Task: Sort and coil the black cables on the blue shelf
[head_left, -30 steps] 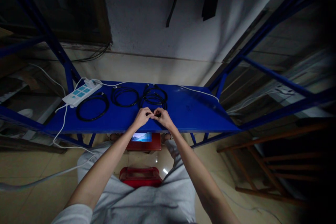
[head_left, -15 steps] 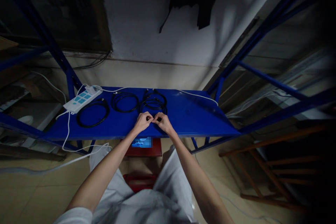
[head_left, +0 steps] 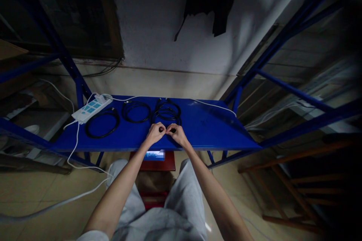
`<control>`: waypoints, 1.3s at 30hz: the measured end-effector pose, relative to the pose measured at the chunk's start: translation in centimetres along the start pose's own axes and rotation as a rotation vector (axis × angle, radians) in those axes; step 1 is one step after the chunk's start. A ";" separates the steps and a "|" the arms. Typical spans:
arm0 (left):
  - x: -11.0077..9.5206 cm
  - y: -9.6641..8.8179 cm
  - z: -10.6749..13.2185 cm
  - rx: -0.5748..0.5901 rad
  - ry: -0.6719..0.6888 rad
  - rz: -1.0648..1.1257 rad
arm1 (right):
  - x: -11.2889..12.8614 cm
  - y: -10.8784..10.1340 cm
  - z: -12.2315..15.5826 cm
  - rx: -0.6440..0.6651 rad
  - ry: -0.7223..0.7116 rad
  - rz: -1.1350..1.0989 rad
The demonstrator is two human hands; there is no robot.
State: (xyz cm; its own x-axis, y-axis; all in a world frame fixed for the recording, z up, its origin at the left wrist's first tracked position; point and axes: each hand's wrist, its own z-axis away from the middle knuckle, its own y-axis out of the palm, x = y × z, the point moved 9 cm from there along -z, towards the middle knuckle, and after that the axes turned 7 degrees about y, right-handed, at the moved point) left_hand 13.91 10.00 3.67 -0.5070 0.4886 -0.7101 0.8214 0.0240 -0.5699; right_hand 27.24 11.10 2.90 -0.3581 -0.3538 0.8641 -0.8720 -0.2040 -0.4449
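My left hand point(head_left: 155, 133) and my right hand point(head_left: 175, 133) meet fingertip to fingertip over the front middle of a blue metal shelf point(head_left: 209, 128). Both pinch a black cable point(head_left: 167, 112) whose coil lies on the shelf just behind them. The piece between my fingers is small and dark. Two more coiled black cables lie to the left, one in the middle point(head_left: 136, 111) and a bigger one point(head_left: 102, 123) nearer the shelf's left end.
A white power strip point(head_left: 92, 108) with blue buttons sits at the shelf's back left corner; its white cord point(head_left: 74, 147) drops to the floor. A red stool point(head_left: 157, 160) stands below the shelf. Blue rack posts rise on both sides. Wooden frames lie at the right.
My hands stay pinched together on the cable at the shelf's front. The view has shifted a little, and my legs have moved apart below.
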 end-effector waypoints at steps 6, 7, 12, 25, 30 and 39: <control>0.8 0.4 -0.1 -0.005 0.004 -0.015 | -0.4 -0.1 -0.2 -0.016 0.031 -0.014; 0.9 0.5 -0.1 -0.005 0.005 -0.016 | -0.4 0.0 -0.2 -0.016 0.029 -0.021; 0.6 0.3 0.0 -0.004 0.011 -0.015 | -0.4 -0.1 -0.3 -0.023 0.035 -0.036; 0.3 0.1 -0.1 -0.002 -0.006 0.022 | -0.1 -0.1 -0.1 -0.015 0.012 -0.065; 0.3 0.1 0.0 0.004 -0.008 0.031 | -0.1 0.0 0.0 -0.012 -0.002 -0.070; 0.9 0.4 -0.2 0.003 -0.022 0.042 | -0.1 0.6 -0.1 0.024 -0.036 -0.013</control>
State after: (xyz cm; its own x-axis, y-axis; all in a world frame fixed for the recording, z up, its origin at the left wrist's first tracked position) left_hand 13.84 10.62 2.83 -0.4780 0.4697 -0.7422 0.8411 0.0015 -0.5408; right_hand 26.75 11.07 2.60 -0.3342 -0.3833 0.8611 -0.8682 -0.2304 -0.4395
